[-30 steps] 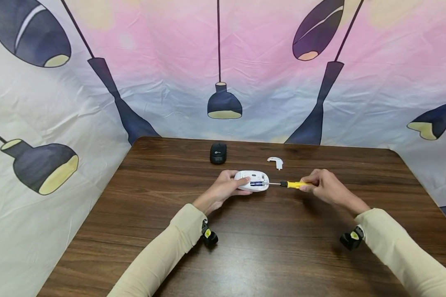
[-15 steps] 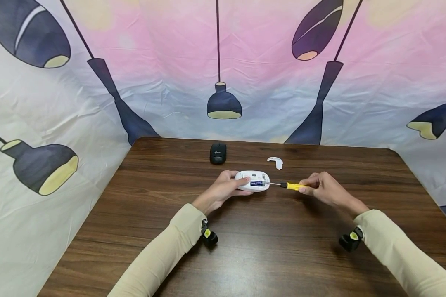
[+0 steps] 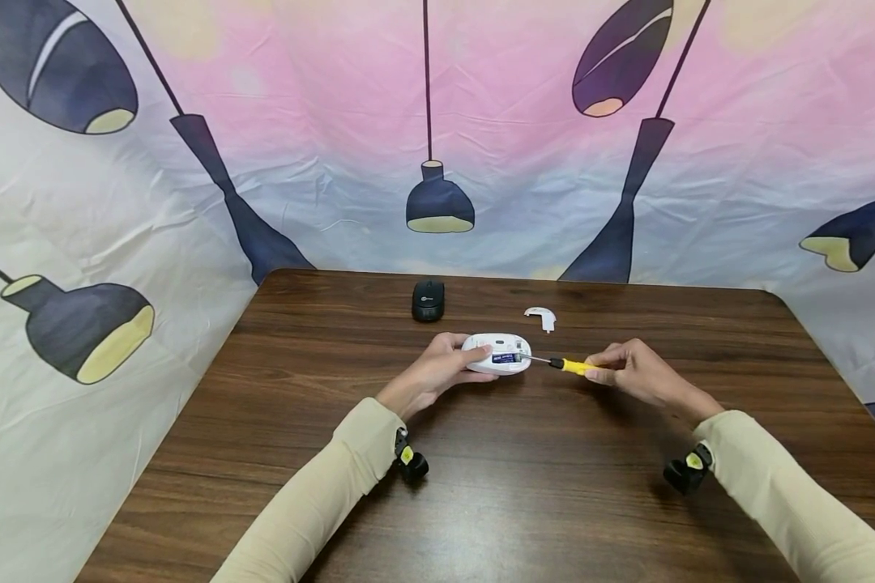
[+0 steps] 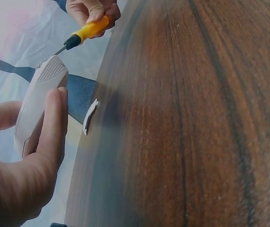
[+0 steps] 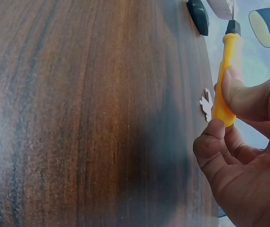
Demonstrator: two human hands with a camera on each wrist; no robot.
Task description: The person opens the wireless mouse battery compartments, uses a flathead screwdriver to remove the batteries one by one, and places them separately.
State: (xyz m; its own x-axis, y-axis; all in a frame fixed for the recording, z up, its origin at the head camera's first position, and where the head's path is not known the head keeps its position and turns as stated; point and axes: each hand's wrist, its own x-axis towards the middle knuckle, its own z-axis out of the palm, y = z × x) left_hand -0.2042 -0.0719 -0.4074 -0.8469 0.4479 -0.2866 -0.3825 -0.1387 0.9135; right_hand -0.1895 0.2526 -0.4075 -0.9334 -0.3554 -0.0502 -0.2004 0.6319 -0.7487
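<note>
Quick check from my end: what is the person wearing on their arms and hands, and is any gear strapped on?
Both arms wear long cream sleeves, left sleeve and right sleeve, reaching to the wrists. The left hand and right hand are bare. Each wrist carries a small black camera with a yellow spot: left camera, right camera.

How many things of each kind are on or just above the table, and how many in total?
Computer mice: 2, a white mouse gripped by the left hand and a black mouse
Screwdrivers: 1, a yellow screwdriver pinched by the right hand
Loose white cover pieces: 1, a white cover on the table
Total: 4
</note>
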